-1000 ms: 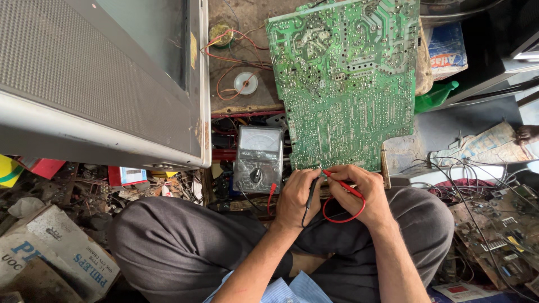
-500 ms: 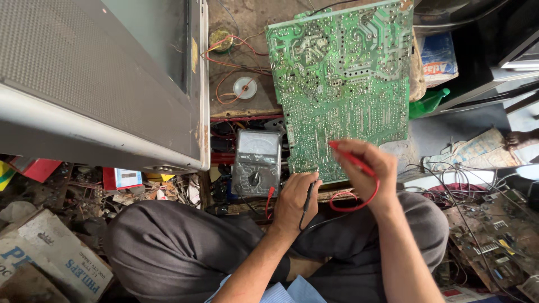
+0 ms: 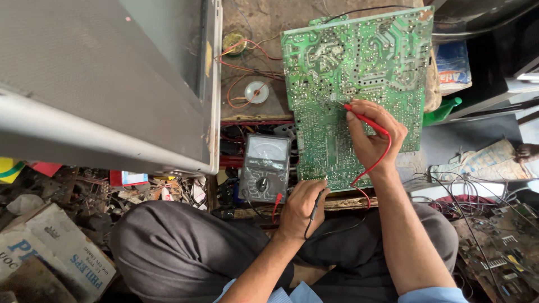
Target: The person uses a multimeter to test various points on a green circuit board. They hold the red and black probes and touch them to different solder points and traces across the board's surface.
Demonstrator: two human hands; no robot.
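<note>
A large green circuit board (image 3: 359,67) lies solder side up in front of me. My right hand (image 3: 373,137) holds a red test probe (image 3: 362,116) with its tip touching the board near the middle. My left hand (image 3: 303,207) grips a black test probe (image 3: 315,202) at the board's near edge. A grey analogue meter (image 3: 265,167) with a dial stands just left of the board, with the probe leads running to it.
A big grey television casing (image 3: 106,78) fills the left. A solder spool (image 3: 256,91) and loose wires lie beyond the meter. Cardboard boxes (image 3: 50,258) and scrap parts sit at lower left, more circuit boards and wires (image 3: 494,247) at lower right.
My right hand has moved away from my left hand and up over the board, carrying the red probe to a point near its middle. The left hand has stayed at the near edge.
</note>
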